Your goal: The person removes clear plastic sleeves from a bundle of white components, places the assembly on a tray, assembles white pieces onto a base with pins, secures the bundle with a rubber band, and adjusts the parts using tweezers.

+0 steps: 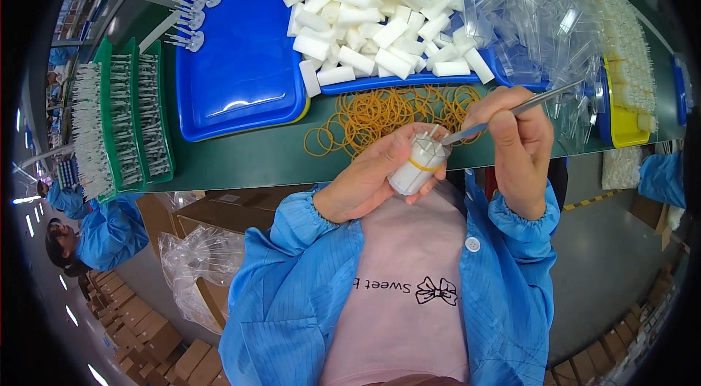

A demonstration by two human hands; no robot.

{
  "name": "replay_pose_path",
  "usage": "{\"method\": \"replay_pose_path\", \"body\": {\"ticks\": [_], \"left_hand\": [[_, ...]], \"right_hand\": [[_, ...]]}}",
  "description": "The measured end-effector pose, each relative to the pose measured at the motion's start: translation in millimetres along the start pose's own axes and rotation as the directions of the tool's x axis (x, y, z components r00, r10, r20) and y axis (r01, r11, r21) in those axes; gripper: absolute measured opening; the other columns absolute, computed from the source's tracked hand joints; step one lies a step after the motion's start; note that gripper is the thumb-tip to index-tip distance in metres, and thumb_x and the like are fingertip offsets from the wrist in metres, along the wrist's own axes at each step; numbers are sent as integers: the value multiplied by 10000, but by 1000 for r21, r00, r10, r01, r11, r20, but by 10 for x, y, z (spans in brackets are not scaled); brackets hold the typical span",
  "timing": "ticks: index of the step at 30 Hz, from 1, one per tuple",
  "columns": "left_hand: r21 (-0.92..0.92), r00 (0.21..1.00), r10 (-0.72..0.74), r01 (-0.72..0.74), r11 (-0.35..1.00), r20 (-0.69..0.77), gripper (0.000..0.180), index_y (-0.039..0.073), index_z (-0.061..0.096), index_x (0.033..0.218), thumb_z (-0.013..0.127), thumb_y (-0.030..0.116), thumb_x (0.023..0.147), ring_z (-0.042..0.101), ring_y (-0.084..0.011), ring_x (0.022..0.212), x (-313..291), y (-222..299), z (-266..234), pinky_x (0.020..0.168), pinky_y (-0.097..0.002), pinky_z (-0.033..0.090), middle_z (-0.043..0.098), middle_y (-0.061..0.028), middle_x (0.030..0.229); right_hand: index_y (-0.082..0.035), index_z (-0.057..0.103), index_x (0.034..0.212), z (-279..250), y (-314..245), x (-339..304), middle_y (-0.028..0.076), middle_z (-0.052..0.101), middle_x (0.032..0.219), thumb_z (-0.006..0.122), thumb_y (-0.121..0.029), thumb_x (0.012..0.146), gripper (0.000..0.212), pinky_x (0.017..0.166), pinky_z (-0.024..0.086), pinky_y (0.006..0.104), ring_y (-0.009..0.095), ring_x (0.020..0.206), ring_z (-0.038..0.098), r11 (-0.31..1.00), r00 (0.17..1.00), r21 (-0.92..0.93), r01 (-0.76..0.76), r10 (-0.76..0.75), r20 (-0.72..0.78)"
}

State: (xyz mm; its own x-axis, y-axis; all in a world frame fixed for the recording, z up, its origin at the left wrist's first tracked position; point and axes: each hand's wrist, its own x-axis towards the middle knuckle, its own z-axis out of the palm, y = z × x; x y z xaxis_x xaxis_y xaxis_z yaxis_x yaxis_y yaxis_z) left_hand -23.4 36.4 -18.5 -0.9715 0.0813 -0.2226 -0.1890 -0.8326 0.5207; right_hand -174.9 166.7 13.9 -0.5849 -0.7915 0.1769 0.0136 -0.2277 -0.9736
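Observation:
My left hand (369, 175) is closed around a small white cylindrical piece (417, 165), tilted, with a yellow-brown rubber band around it and thin prongs at its upper end. In my right hand (515, 145) is a pair of metal tweezers (511, 113), gripped like a pen. Their tip reaches the pronged end of the white piece; whether it touches I cannot tell. Just beyond my hands lies a loose heap of rubber bands (391, 114) on the green table (241, 162).
White foam blocks (365, 17) are heaped beyond the bands, beside clear plastic pieces (537, 6). A blue tray (241, 72) lies left, with white pronged parts (191, 18) along its edge. Green racks (120, 116) stand farther left, a yellow bin (626, 119) right. A co-worker (109, 232) sits at left.

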Motion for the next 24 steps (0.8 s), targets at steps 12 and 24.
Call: {"method": "replay_pose_path", "body": {"ticks": [12, 24], "left_hand": [[-63, 996, -71, 74, 995, 52, 606, 67, 357, 1319, 458, 516, 925, 554, -150, 765, 45, -25, -23, 566, -239, 437, 583, -115, 973], [-174, 984, -118, 140, 975, 131, 586, 35, 422, 1251, 382, 533, 943, 539, -147, 700, 41, 4, -37, 517, -245, 424, 579, -121, 939]], "right_hand": [[14, 563, 945, -16, -67, 110, 40, 591, 873, 518, -168, 957, 188, 690, 450, 223, 76, 773, 536, 986, 966, 45, -159, 146, 212], [20, 610, 884, 43, 2, 75, 104, 611, 795, 560, -108, 901, 138, 617, 451, 293, 163, 682, 569, 958, 956, -189, 216, -168, 240]]}}
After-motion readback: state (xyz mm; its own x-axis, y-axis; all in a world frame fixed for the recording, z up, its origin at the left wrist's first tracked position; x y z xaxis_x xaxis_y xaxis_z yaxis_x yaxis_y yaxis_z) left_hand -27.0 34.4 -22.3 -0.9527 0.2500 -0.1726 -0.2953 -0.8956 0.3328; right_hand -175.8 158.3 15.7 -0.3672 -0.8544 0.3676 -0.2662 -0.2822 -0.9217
